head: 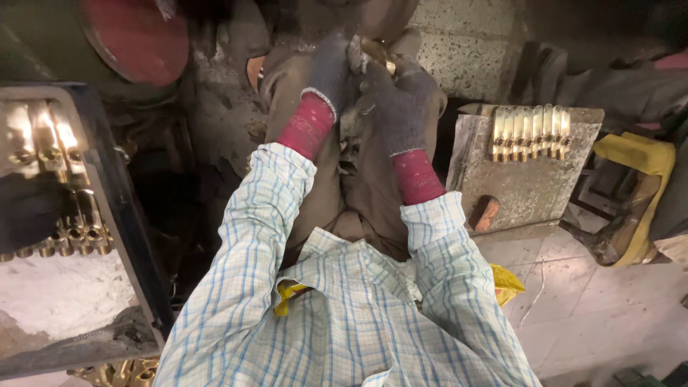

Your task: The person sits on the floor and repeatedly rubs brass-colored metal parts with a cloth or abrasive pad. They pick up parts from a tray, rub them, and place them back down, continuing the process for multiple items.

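So my left hand (331,72) and right hand (398,100) are up ahead of me, touching, with a small brass part (378,53) pinched between them. Off to my right there's a slab (527,183) with a row of brass pieces (530,132) lying along its far edge. On my left, a tray (107,208) has more brass fittings (61,229) in it

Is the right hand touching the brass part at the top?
Touching. The head view shows the gloved right hand closed around the small brass part, fingers wrapped against it with no gap; the left hand presses in from the other side.
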